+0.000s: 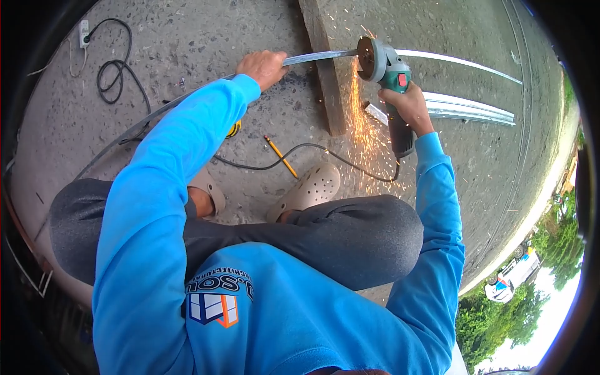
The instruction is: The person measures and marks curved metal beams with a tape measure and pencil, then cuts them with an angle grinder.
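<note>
My right hand (409, 107) is wrapped round the body of an angle grinder (400, 134), green and black with a grey guard. Its disc (367, 58) meets a long thin metal strip (319, 56), and orange sparks (357, 112) spray down toward my shoe. Farther left, my left hand (262, 67) is closed on the same strip, pressing it near a wooden plank (328, 81) that lies crosswise under it. The strip runs on past my left sleeve to the lower left and beyond the disc to the right.
More metal profiles (469, 107) lie on the concrete at right, with a short offcut (376, 114) near the sparks. A pencil (281, 156), a yellow tape measure (234, 129) and the grinder's cord (250, 167) are by my shoes (310, 187). A power strip (84, 34) sits at upper left.
</note>
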`<action>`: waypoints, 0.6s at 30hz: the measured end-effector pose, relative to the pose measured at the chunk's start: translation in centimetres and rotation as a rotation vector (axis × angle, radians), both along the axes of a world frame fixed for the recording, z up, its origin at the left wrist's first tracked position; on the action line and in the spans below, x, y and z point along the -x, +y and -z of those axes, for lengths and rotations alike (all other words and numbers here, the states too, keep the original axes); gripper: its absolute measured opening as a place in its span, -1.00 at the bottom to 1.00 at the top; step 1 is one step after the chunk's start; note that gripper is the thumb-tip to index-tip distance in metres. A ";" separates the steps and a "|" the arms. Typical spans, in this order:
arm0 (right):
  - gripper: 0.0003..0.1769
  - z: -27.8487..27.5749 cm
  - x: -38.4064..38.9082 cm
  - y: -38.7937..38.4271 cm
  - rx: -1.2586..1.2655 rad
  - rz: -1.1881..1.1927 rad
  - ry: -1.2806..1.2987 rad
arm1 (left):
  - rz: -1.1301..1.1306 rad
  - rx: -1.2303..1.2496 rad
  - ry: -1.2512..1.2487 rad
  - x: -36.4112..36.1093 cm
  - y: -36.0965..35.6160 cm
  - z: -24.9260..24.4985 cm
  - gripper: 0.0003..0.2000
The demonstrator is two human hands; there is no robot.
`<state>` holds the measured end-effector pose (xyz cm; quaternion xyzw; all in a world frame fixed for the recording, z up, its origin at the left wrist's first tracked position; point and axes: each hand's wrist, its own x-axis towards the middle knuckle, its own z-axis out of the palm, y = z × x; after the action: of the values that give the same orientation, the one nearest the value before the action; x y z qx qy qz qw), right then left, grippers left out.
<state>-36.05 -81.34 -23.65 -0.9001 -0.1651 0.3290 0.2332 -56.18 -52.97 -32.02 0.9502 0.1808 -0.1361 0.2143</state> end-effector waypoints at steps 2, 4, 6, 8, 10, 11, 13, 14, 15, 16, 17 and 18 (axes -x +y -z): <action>-0.44 -0.2 -0.1 0.0 -0.016 -0.026 0.013 | -0.006 0.009 0.006 0.0 0.0 0.0 -0.80; -0.44 0.2 -0.3 -0.1 -0.011 -0.021 0.019 | 0.019 -0.021 -0.013 0.0 0.1 0.0 -0.80; -0.43 0.4 -0.4 0.0 -0.008 -0.017 0.026 | 0.011 -0.017 -0.008 0.1 0.0 -0.2 -0.80; -0.43 0.4 -0.6 0.1 -0.005 -0.011 0.009 | 0.002 -0.015 -0.004 0.0 0.0 -0.3 -0.80; -0.43 0.3 -0.6 0.2 0.010 -0.018 0.001 | 0.023 -0.021 -0.026 0.1 0.0 -0.2 -0.80; -0.43 0.2 -0.6 0.3 0.028 -0.023 -0.006 | 0.021 -0.023 -0.026 0.1 0.1 -0.2 -0.80; -0.43 0.1 -0.4 0.3 0.018 -0.021 0.002 | 0.014 -0.016 -0.001 0.1 0.0 -0.2 -0.81; -0.43 0.1 -0.4 0.3 0.012 -0.015 0.009 | 0.013 -0.015 -0.001 0.1 0.0 -0.2 -0.81; -0.43 0.0 -0.4 0.2 0.011 -0.016 0.007 | 0.014 -0.013 -0.001 0.1 0.0 -0.2 -0.81; -0.43 -0.1 -0.3 0.2 0.011 -0.029 0.010 | 0.016 -0.013 -0.002 0.1 0.1 -0.3 -0.80; -0.43 0.0 -0.4 0.1 0.011 -0.043 0.012 | 0.016 -0.015 -0.005 0.1 0.2 0.2 -0.80; -0.43 0.2 -0.4 -0.1 0.010 -0.044 0.008 | 0.017 -0.014 -0.032 0.3 0.2 0.6 -0.78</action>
<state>-35.67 -81.41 -23.80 -0.8962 -0.1821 0.3382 0.2220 -56.43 -52.78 -32.64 0.9553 0.1704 -0.1213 0.2091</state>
